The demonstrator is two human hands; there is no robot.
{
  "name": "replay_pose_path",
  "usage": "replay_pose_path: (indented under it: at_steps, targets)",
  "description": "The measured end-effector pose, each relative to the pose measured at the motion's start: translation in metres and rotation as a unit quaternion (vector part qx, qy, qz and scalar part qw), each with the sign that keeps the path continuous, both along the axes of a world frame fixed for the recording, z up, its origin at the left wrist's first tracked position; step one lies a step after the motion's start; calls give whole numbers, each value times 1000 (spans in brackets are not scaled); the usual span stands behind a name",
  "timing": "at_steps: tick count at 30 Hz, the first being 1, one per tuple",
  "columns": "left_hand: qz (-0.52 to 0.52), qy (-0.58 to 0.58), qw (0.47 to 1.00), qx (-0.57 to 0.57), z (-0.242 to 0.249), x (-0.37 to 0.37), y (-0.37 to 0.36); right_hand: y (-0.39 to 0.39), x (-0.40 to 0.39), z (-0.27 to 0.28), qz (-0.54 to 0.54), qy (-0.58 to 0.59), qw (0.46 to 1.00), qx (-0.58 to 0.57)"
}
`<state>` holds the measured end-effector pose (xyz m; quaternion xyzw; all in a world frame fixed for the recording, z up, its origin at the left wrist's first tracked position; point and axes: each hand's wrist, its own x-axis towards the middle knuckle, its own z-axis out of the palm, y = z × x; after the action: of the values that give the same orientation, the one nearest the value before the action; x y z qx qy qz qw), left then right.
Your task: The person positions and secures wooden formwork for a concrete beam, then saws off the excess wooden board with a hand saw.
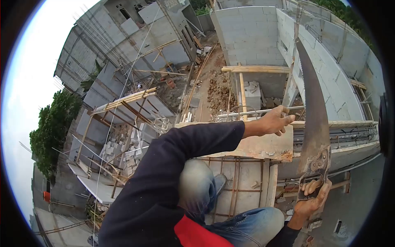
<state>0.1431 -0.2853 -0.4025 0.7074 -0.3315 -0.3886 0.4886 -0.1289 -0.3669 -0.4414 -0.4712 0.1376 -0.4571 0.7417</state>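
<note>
My right hand (313, 196) is wrapped round the handle of a hand saw (314, 119) at the right. Its rusty blade points up, with the teeth facing left. My left hand (276, 122) is held out over a pale board (255, 144), left of the blade and apart from it. Its fingers are partly curled and spread, with nothing between them. Below the board, a grid of reinforcing bars (235, 181) lies over a pale surface, beside my bent knees.
A formwork channel with steel bars (341, 136) runs to the right. Grey block walls (251, 37) stand ahead. Bamboo poles (255, 69) span an opening, and a dirt path (210, 82) lies far below. A thin string (123, 90) crosses the left side.
</note>
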Motion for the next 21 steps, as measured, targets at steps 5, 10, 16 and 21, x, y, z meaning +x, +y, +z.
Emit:
replay_pose_path:
  at_steps: [5, 10, 16, 21]
  targets:
    - [-178, -438, 845, 250, -44, 101, 55, 8, -24, -2, -120, 56, 986, -101]
    - [-146, -373, 861, 312, -106, 126, 97, 33, -56, -44, -109, 118, 983, -86]
    - [-51, -411, 857, 306, -148, 96, 121, 68, -83, -78, -109, 214, 963, -122]
    - [36, -467, 856, 218, -135, 91, 125, 71, -80, -90, -152, 236, 914, -293]
